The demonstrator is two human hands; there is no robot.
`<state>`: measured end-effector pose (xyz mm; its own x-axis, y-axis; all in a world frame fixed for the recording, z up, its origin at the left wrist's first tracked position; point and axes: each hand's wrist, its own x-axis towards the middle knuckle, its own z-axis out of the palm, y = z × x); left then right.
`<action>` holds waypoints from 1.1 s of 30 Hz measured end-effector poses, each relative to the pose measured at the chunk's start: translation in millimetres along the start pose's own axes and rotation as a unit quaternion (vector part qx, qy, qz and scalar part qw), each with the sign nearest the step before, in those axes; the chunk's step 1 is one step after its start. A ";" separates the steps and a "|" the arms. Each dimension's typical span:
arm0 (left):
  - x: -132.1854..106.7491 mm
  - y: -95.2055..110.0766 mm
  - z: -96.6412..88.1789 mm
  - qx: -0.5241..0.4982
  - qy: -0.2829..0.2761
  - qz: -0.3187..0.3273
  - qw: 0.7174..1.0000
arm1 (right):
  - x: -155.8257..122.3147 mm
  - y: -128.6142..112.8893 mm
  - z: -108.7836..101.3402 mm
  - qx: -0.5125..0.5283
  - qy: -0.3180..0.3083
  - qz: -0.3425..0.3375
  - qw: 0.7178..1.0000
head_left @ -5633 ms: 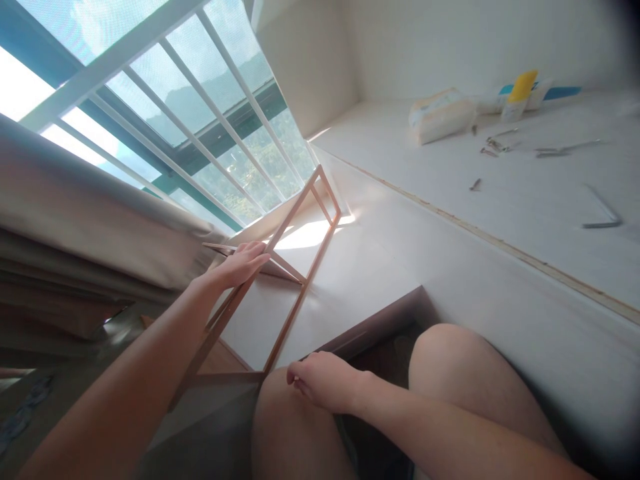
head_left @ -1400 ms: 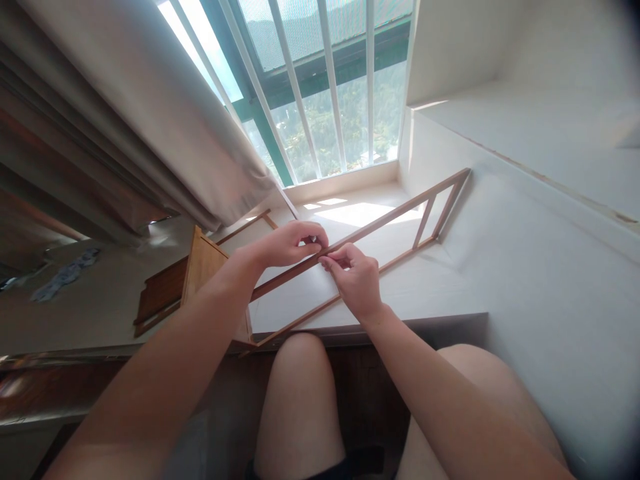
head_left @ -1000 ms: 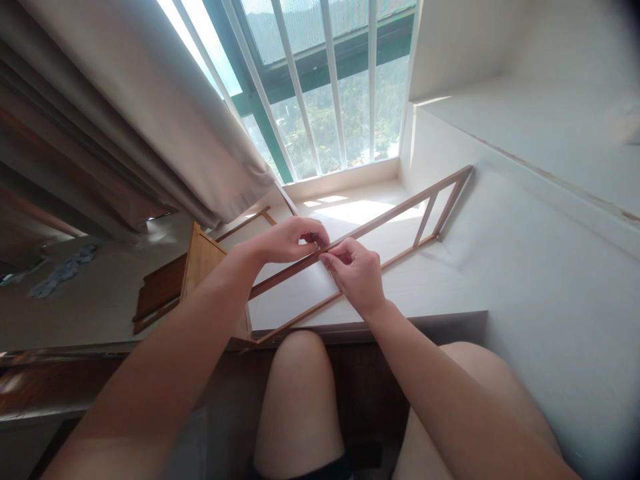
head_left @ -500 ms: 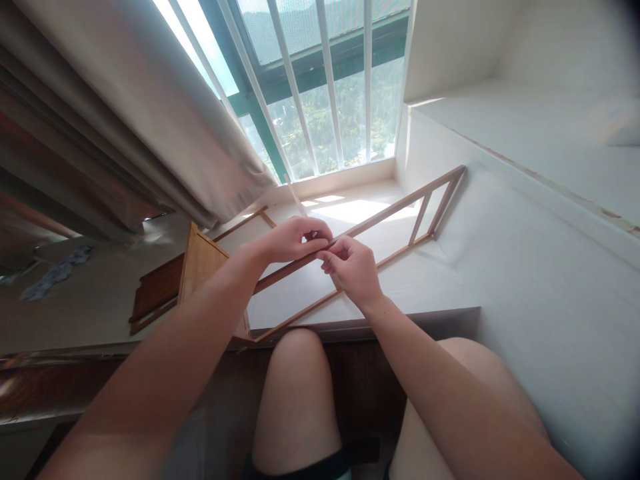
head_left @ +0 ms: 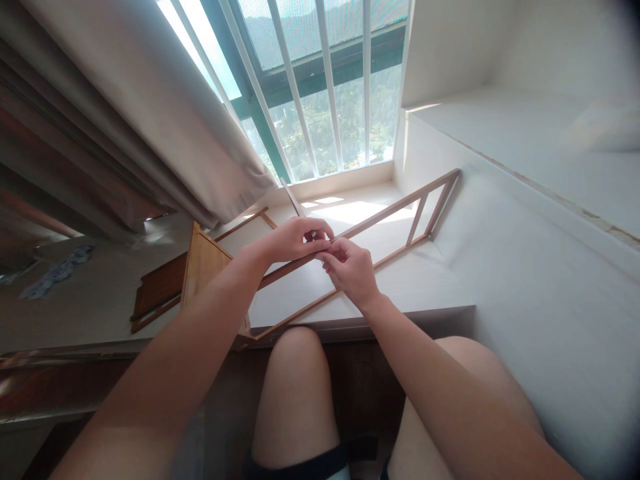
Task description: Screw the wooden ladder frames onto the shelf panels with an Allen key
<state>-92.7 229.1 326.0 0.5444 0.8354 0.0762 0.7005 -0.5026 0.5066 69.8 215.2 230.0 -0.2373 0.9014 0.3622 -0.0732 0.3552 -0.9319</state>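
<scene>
A light brown wooden frame [head_left: 395, 209], apparently part of a small piece of furniture, lies slanted across the white sill. At the upper rail's middle, my left hand [head_left: 293, 240] is closed, its thumb and fingers curled in a pinch. A small shiny spot shows between those fingers, too small to name. My right hand [head_left: 353, 272] meets it there, fingertips pinched together over the same rail. Whatever the right fingertips hold is hidden. A broad wooden panel [head_left: 204, 257] joins the frame's left end, partly behind my left forearm. Behind my left hand, a thin strip [head_left: 291, 197] sticks up.
A darker brown wooden piece [head_left: 160, 288] lies left of the panel. Beige curtains [head_left: 165, 107] hang at the left, by a barred window [head_left: 330, 100]. A white wall [head_left: 525, 267] with a ledge bounds the right. Patterned cloth [head_left: 57, 272] lies far left.
Both hands stay at the same spot on the rail, with only slight finger movement. The view has shifted a little.
</scene>
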 end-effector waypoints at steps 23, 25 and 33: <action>-2.1 -5.5 -0.3 0.024 0.026 -0.004 0.999 | -10.4 -13.6 -4.2 -0.216 -0.011 -0.075 0.974; -1.3 -5.4 -0.6 0.021 0.026 0.000 0.999 | -10.1 -14.5 -3.2 -0.204 -0.009 -0.067 0.977; -0.9 -7.2 -0.3 0.026 0.032 0.000 0.999 | -6.0 -13.0 -2.4 -0.176 -0.006 -0.046 0.983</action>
<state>-98.3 232.1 322.6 0.5142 0.8476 0.1314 0.7249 -0.5113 0.4616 74.4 205.8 240.0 -0.2568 0.8594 0.4420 0.2439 0.5002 -0.8308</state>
